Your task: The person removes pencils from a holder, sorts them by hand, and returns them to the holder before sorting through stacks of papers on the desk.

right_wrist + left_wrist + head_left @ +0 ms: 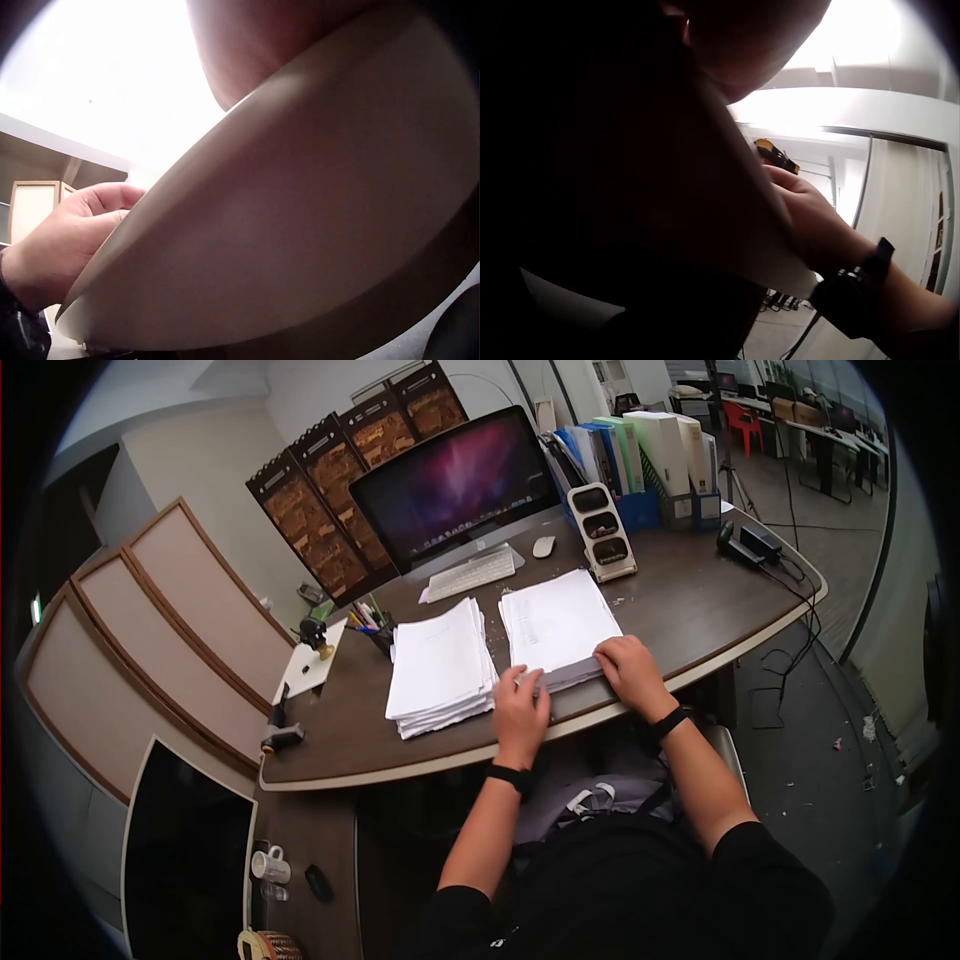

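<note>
Two thick stacks of white paper lie side by side on a dark brown desk in the head view. At the near edge of the right stack [560, 615] are both hands. My left hand [522, 715] holds its near left corner with bent fingers. My right hand [632, 672] grips the near right corner, fingers curled over the edge. A grey, shaded strip of paper shows along the edge between them. Slightly left of my left hand sits the left stack [437, 665], its sheets uneven. The wrist views mostly show the dark desk underside [285, 217], which hides the paper.
Behind the stacks stand a monitor [455, 490], a keyboard [470, 575], a mouse [543, 547] and a white three-slot holder [603, 535]. A pen cup [375, 630] is beside the left stack. Binders [655, 455] line the back; power adapters [760, 543] and cables lie at right.
</note>
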Available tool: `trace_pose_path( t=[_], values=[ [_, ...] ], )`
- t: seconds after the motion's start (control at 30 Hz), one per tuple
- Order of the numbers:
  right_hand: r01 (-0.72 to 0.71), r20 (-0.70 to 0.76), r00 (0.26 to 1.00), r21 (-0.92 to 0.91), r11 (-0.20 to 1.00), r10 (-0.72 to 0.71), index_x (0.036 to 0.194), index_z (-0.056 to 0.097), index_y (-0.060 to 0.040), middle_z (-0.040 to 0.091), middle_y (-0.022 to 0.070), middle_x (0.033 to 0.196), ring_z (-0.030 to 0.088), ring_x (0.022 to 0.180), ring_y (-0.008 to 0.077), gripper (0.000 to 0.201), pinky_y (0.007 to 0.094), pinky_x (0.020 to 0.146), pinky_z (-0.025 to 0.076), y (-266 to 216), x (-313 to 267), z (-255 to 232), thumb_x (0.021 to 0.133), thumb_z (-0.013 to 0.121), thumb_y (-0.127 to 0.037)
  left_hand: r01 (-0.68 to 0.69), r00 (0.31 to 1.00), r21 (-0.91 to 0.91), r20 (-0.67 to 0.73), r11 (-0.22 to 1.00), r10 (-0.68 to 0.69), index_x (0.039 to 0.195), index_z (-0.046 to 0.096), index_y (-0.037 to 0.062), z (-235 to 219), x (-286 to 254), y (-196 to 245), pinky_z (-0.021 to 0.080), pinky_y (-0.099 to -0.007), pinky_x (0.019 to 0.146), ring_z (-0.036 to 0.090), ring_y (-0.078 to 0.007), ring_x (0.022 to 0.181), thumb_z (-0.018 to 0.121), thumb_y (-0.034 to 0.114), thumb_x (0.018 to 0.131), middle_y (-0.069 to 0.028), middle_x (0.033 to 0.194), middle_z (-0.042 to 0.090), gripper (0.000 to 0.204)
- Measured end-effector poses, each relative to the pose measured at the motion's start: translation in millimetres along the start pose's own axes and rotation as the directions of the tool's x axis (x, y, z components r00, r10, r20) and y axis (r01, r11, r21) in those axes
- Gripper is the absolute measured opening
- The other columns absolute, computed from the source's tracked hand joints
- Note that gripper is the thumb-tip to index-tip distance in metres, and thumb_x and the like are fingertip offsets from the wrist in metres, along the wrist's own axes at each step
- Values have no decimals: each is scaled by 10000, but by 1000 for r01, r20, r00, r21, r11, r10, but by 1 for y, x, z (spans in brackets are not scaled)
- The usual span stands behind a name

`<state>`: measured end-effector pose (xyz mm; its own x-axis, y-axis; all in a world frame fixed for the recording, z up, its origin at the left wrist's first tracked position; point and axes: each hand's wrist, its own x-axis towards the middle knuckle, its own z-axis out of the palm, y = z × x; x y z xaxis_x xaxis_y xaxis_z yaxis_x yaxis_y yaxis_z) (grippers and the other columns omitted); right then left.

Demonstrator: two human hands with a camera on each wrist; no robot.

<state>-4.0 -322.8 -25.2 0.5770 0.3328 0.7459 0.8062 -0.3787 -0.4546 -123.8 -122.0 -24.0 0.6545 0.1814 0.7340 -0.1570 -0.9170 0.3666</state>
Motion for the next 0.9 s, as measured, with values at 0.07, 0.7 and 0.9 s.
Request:
trace_pose_path(
  t=[0.07,0.7,0.9],
  values=[
    [17,-15,1000,4,1000,-17,955,708,-56,718,112,989,637,993,344,101,450,892,513,2,-1,1,933,680,-151,6,999,-38,42,999,-4,1187,732,74,6,-1,16,546,-421,906,664,-335,1019,722,132,908,-180,1280,620,285],
    [-74,-71,994,102,992,82,1434,514,-31,603,211,1355,539,1262,412,658,466,1079,449,2,-5,-1,835,736,-190,-141,985,-139,79,980,153,1077,742,28,6,59,11,564,-426,942,707,-368,1081,668,96,960,-183,1176,737,154],
    [-44,-33,999,-35,998,43,1381,585,-35,625,182,1339,551,1266,380,582,464,1088,451,-1,-6,0,847,722,-221,-189,979,-111,-98,976,178,1142,766,54,-71,67,-16,572,-381,965,718,-313,1122,703,20,929,-157,1223,743,224]
  ],
)
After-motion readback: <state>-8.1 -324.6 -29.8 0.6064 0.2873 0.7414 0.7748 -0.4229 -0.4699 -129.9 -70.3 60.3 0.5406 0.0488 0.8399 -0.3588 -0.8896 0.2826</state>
